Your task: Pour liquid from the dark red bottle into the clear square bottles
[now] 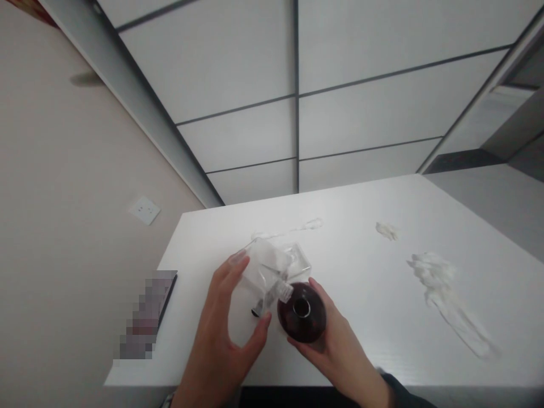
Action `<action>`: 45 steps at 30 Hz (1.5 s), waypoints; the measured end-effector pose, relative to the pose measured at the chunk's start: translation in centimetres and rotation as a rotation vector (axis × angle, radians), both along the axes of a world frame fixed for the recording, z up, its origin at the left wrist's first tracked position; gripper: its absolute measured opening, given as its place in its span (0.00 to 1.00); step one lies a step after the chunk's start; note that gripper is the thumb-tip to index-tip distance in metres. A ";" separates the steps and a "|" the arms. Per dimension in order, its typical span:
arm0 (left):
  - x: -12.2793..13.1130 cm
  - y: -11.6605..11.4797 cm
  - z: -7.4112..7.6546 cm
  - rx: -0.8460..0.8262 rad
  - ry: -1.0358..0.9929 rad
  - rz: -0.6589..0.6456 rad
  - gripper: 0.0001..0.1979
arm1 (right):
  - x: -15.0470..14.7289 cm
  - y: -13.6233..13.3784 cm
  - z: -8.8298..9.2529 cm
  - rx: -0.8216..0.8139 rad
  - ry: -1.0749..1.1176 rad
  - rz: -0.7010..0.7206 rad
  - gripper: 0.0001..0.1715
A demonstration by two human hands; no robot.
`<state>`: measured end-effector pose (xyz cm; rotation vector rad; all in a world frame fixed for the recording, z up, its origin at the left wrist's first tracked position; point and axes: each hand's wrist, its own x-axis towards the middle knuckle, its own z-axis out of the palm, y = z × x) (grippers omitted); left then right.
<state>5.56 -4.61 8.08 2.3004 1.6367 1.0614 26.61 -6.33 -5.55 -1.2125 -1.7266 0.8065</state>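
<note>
My left hand point(215, 337) is curved wide, with the fingers on the far side and the thumb on the near side, and it holds a clear bottle with flat sides point(258, 265). That bottle is tipped over, and its ridged neck is right by the open mouth of a round, dark brown bottle point(301, 330). My right hand point(340, 343) is wrapped around the brown bottle, its mouth facing up to me.

Just behind sits a clear, boxy thing point(300, 260) on the shiny white bench point(365, 317). The front edge of the bench is close below my hands. White bench top lies between my right hand and a long, crumpled, whitish thing point(446, 300). Farther back are a small whitish scrap point(386, 230) and a thin white strip point(289, 231). A flat thing under coarse squares point(147, 320) lies by the left edge.

The clear bottle's bottom is hard to make out. A small dark thing point(256, 312) peeks out by it, partly hidden. I can't see inside the brown bottle, and my fingers under it are mostly hidden. The picture cuts off my arms.
</note>
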 end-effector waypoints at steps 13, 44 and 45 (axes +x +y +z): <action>-7.9 4.0 -10.7 -0.525 -0.545 0.074 0.33 | 0.9 0.4 -2.2 -0.233 0.075 0.089 0.60; -5.5 5.8 -9.2 -0.039 -0.171 -0.012 0.27 | 2.4 -0.2 2.4 -0.285 0.476 -0.032 0.51; -4.9 5.7 -8.5 -0.022 -0.144 -0.037 0.26 | 2.2 -0.3 2.4 -0.273 0.477 -0.021 0.51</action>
